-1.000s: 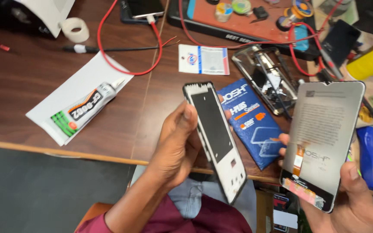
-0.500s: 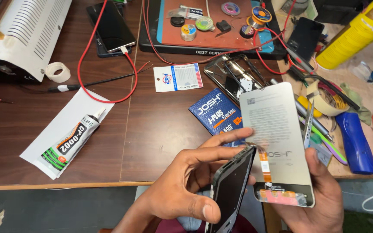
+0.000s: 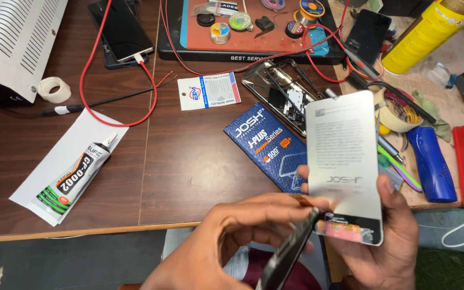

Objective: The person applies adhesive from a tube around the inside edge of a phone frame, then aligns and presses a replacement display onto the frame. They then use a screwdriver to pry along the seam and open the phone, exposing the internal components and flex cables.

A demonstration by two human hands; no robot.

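The left hand [image 3: 243,225] curls inward, fingers [image 3: 291,207] pinched together; the right hand [image 3: 382,236] cups upward, thumb raised in a grip.

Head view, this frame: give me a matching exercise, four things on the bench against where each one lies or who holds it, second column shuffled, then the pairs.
Things:
1. glue tube
2. tape roll
3. replacement screen panel
4. blue box

Places:
A. held upright in the right hand
B. flat on the table, partly behind the panel
C. on a white sheet near the table's front edge
D. beside the white perforated housing at far left

Pairs: 1-C, 2-D, 3-A, 4-B

The left hand holds a phone frame edge-on.
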